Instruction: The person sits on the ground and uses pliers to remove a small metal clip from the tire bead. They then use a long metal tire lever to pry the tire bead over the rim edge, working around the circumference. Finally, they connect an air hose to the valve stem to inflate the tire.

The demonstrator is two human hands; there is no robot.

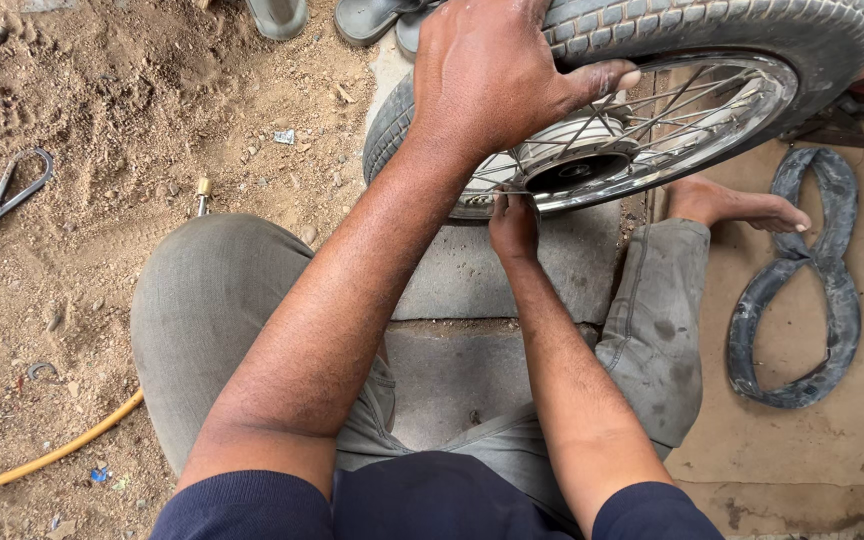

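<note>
Here, spoked wheel (642, 110) stood upright on stone slab (512, 270), tyre still mounted on rim. Left hand (497, 75) spread, gripping tyre tread at top. Right hand (514, 225) pinched at lower rim edge; fingertips hidden. Inner tube (802, 290) lay loose on floor, right of slab: refitting judged unfinished.

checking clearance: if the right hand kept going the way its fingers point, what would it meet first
The right hand points up at the chrome rim of the wheel; its fingers already seem to touch the rim's lower edge, though depth is unclear.
</note>
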